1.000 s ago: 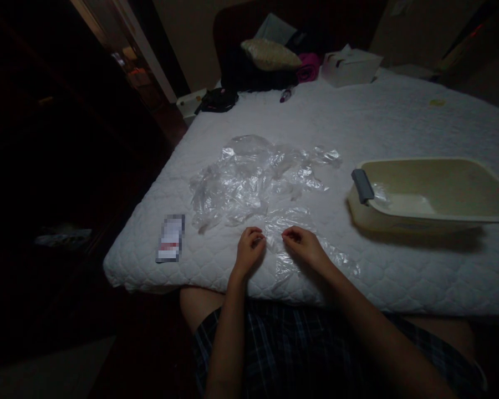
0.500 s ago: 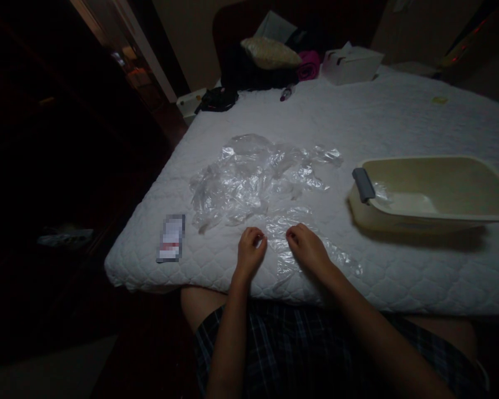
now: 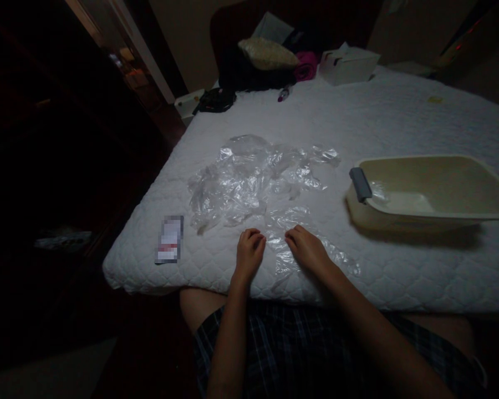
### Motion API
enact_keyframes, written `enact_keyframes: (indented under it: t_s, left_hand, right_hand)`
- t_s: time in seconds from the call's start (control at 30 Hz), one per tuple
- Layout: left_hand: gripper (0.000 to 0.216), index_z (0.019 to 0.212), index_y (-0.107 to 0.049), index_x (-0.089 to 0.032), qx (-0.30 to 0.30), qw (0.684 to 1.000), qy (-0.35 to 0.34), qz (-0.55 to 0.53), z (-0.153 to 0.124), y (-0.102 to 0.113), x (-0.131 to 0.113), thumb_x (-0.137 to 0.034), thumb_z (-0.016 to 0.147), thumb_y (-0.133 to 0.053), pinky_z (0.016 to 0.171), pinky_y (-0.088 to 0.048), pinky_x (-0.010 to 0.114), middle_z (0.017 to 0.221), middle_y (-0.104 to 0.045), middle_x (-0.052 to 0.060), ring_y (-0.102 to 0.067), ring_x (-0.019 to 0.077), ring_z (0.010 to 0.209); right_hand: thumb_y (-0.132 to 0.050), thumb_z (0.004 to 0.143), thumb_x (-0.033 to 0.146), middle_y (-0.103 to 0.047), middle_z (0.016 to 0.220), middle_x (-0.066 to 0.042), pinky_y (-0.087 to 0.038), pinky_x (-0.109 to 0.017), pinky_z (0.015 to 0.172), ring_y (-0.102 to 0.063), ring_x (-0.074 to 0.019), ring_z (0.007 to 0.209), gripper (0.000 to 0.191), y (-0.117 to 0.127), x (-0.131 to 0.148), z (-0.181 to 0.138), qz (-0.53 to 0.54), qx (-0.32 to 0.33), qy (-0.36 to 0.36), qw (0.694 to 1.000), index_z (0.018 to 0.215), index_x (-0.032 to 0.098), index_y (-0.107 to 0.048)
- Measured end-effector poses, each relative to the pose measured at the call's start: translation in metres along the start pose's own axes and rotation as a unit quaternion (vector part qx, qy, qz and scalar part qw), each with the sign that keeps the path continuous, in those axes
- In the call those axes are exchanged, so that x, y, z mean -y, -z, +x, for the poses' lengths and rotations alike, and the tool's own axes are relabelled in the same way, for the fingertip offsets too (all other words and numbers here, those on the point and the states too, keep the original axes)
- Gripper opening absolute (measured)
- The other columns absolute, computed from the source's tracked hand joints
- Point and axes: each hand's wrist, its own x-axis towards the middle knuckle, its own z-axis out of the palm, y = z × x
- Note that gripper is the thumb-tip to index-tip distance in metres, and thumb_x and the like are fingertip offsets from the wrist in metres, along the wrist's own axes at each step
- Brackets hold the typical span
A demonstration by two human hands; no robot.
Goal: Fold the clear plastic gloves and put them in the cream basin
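Note:
A clear plastic bag [image 3: 279,256] lies spread on the white quilted bed near its front edge. My left hand [image 3: 249,252] is closed in a pinch at the bag's left edge. On the other side, my right hand [image 3: 306,247] pinches the same bag, its wrist above the film. The thin film between the fingertips is hard to make out in the dim light. Just beyond both hands spreads a crumpled heap of clear plastic bags [image 3: 241,183], shiny and overlapping.
To the right stands a cream plastic bin [image 3: 407,223] with a grey handle clip and some clear plastic inside. A phone [image 3: 169,239], blurred out, lies at left on the mattress [image 3: 216,260]. Far back are a cushion [image 3: 268,54], a pink roll [image 3: 305,65] and a white box [image 3: 349,65].
The fingers of my left hand have closed a little more. Otherwise the hands and bags hold still, with a slight shift of the whole view.

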Motion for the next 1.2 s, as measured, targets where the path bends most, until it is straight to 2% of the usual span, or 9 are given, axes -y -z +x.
enact_keyframes:
  t_s: [0.27, 0.43, 0.5, 0.6, 0.73, 0.87, 0.93, 1.03, 1.2]
  left_hand:
    - [0.013, 0.082, -0.061, -0.018, -0.01, 0.999, 0.019, -0.035, -0.002, 0.0, 0.0, -0.023, 0.082, -0.049, 0.071, -0.048, 0.028, 0.093, -0.055, 0.006, -0.053, 0.0163, 0.091]
    - [0.013, 0.081, -0.059, -0.016, -0.04, 0.998, 0.011, -0.041, -0.002, 0.001, -0.006, -0.021, 0.082, -0.047, 0.067, -0.048, 0.026, 0.089, -0.055, 0.006, -0.053, 0.0149, 0.086]
    - [0.012, 0.082, -0.059, -0.016, -0.057, 0.998, -0.013, -0.01, -0.004, 0.002, -0.013, -0.02, 0.082, -0.048, 0.073, -0.047, 0.029, 0.089, -0.056, 0.006, -0.053, 0.0156, 0.087]
    - [0.01, 0.084, -0.058, -0.016, -0.06, 0.995, -0.069, 0.036, -0.006, 0.001, -0.036, -0.018, 0.081, -0.049, 0.078, -0.045, 0.033, 0.088, -0.057, 0.006, -0.052, 0.0166, 0.087]
    - [0.012, 0.088, -0.057, -0.015, 0.031, 0.979, -0.182, 0.084, -0.011, -0.014, -0.085, -0.018, 0.083, -0.047, 0.073, -0.045, 0.032, 0.089, -0.058, 0.007, -0.052, 0.0171, 0.084]
    - [0.018, 0.08, -0.057, -0.015, 0.159, 0.925, -0.298, 0.174, -0.019, -0.049, -0.133, -0.024, 0.085, -0.042, 0.068, -0.042, 0.033, 0.08, -0.057, 0.008, -0.051, 0.0193, 0.08]
    - [0.016, 0.08, -0.056, -0.014, 0.207, 0.894, -0.342, 0.203, -0.025, -0.069, -0.149, -0.021, 0.085, -0.042, 0.066, -0.04, 0.033, 0.077, -0.055, 0.007, -0.051, 0.0194, 0.078]
    - [0.013, 0.085, -0.057, -0.013, 0.244, 0.877, -0.343, 0.231, -0.033, -0.091, -0.162, -0.017, 0.084, -0.044, 0.067, -0.039, 0.034, 0.08, -0.055, 0.008, -0.05, 0.0201, 0.08]
    - [0.012, 0.083, -0.058, -0.012, 0.252, 0.89, -0.287, 0.248, -0.037, -0.106, -0.169, -0.016, 0.081, -0.047, 0.067, -0.039, 0.034, 0.08, -0.055, 0.008, -0.05, 0.0215, 0.08]
  right_hand:
    - [-0.047, 0.082, 0.024, -0.062, 0.089, -0.007, -0.043, -0.027, 0.071, -0.057, -0.0166, 0.077, 0.021, 0.012, -0.015, 0.001, 0.12, -0.081, -0.024, 0.989, 0.095, 0.015, -0.061]
    - [-0.049, 0.079, 0.029, -0.063, 0.082, -0.007, -0.044, -0.03, 0.068, -0.058, -0.0176, 0.071, 0.022, 0.03, -0.059, -0.003, 0.137, -0.123, -0.063, 0.981, 0.09, 0.016, -0.064]
    - [-0.05, 0.079, 0.032, -0.063, 0.081, -0.007, -0.044, -0.031, 0.067, -0.058, -0.0183, 0.071, 0.024, 0.034, -0.081, -0.008, 0.142, -0.135, -0.07, 0.978, 0.089, 0.016, -0.064]
    - [-0.054, 0.075, 0.037, -0.063, 0.077, -0.006, -0.046, -0.03, 0.065, -0.058, -0.0176, 0.068, 0.027, 0.031, -0.109, -0.017, 0.224, -0.15, -0.107, 0.957, 0.089, 0.016, -0.063]
    - [-0.06, 0.07, 0.042, -0.062, 0.073, -0.004, -0.046, -0.029, 0.063, -0.057, -0.0159, 0.066, 0.03, 0.022, -0.13, -0.025, 0.336, -0.181, -0.17, 0.909, 0.085, 0.016, -0.063]
    - [-0.065, 0.065, 0.041, -0.061, 0.071, -0.002, -0.047, -0.028, 0.063, -0.056, -0.0146, 0.065, 0.029, 0.019, -0.135, -0.025, 0.389, -0.218, -0.188, 0.875, 0.081, 0.017, -0.062]
    - [-0.066, 0.064, 0.041, -0.06, 0.07, -0.001, -0.047, -0.028, 0.062, -0.055, -0.0141, 0.064, 0.029, 0.018, -0.135, -0.024, 0.414, -0.228, -0.19, 0.861, 0.079, 0.017, -0.062]
    - [-0.066, 0.064, 0.042, -0.06, 0.07, -0.001, -0.048, -0.028, 0.063, -0.056, -0.0141, 0.065, 0.029, 0.016, -0.136, -0.023, 0.437, -0.23, -0.184, 0.85, 0.079, 0.018, -0.062]
    - [-0.065, 0.066, 0.044, -0.059, 0.072, 0.0, -0.05, -0.029, 0.065, -0.057, -0.0141, 0.066, 0.028, 0.016, -0.137, -0.025, 0.47, -0.217, -0.18, 0.837, 0.079, 0.019, -0.06]
